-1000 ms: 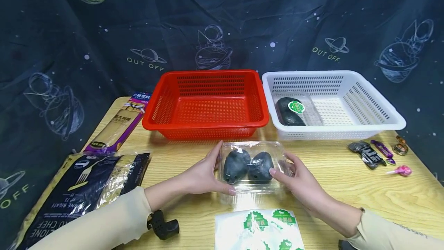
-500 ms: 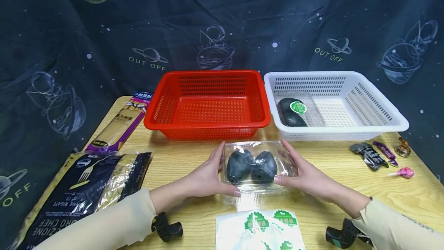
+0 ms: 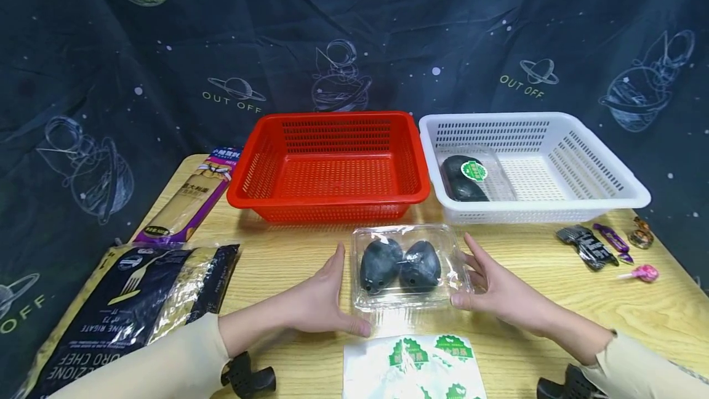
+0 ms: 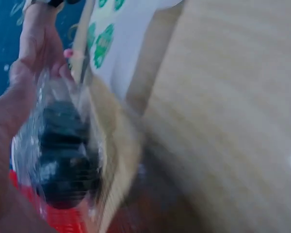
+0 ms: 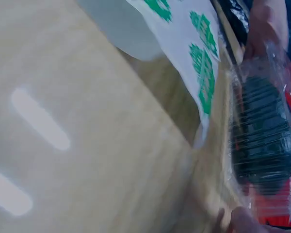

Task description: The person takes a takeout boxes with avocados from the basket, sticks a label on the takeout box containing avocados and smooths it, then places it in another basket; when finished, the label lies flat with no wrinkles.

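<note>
A clear plastic clamshell box [image 3: 410,300] lies on the table in the head view, holding two dark, avocado-like pieces [image 3: 381,263]. My left hand [image 3: 316,303] is spread beside the box's left side, with a small gap between, and holds nothing. At the right side, my right hand [image 3: 501,288] has its thumb by the near right corner and its forefinger stretched out; whether it still touches the box is hard to tell. Below the box lies a white sheet of green stickers [image 3: 412,368]. Both wrist views show the box [image 4: 63,145] between the hands, blurred.
Behind stand a red basket [image 3: 329,211] and a white basket [image 3: 554,205], the latter containing another clear box [image 3: 501,177] with a green sticker. Pasta packs [image 3: 133,300] lie at left. Several wrapped sweets [image 3: 589,248] and a lollipop [image 3: 645,273] lie at right.
Both hands held the box's sides earlier. My left hand has let go and drawn off to the left; my right hand has loosened and shifted right. The box has barely moved.
</note>
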Motion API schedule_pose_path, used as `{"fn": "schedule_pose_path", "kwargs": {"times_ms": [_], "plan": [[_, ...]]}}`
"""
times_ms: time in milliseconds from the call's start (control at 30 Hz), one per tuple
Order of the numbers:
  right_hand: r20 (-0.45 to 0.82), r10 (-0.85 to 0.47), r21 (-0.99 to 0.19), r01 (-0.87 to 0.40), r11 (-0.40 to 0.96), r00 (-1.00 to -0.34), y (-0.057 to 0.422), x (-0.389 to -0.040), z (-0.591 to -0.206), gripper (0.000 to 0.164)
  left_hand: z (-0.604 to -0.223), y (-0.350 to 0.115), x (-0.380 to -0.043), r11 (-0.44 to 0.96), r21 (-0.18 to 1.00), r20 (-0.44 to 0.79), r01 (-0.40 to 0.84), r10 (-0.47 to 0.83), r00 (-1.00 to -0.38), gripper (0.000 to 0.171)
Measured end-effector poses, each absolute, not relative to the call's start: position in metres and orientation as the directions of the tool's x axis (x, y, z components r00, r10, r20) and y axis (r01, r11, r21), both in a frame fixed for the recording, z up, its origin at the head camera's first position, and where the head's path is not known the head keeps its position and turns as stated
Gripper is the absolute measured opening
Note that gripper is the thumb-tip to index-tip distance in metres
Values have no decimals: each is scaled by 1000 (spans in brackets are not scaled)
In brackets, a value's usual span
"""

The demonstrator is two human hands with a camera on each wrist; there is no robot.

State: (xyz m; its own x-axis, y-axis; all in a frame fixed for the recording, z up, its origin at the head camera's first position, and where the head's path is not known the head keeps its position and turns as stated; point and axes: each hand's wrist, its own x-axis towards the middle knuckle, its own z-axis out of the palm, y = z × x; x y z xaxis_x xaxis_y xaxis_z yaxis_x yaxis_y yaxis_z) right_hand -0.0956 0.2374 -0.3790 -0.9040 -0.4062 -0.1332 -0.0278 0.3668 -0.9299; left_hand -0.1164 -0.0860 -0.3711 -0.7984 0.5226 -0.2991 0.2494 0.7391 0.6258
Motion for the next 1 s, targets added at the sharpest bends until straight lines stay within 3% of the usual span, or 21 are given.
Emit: {"fn": "schedule_pose_path", "kwargs": {"times_ms": [100,200,267,333,533,733,867,1000], "plan": [[-76,-383,-839,-149,523,-921,244,-76,-380,110,-372,-93,-102,784,513,-331,350,557,-762,142],[-6,-363,-639,-275,718,-932,246,-52,-384,105,-376,-98,-93,780,421,-322,462,605,-728,142],[41,-375,-485,-347,803,-926,243,-40,-387,96,-378,-99,-90,772,381,-305,509,625,-719,141],[60,-420,-406,-406,819,-906,237,-33,-387,82,-380,-99,-90,766,359,-287,533,634,-718,139],[134,-622,-310,-629,713,-771,205,-36,-387,53,-379,-95,-88,772,293,-305,564,634,-710,125],[207,-787,-238,-811,535,-580,183,-44,-395,60,-376,-82,-71,746,121,-275,655,659,-700,97],[221,-810,-216,-837,502,-543,180,-45,-400,61,-375,-75,-62,677,75,-211,732,729,-652,79],[234,-809,-222,-840,496,-540,180,-44,-402,58,-376,-72,-58,619,157,-118,770,785,-608,70]]}}
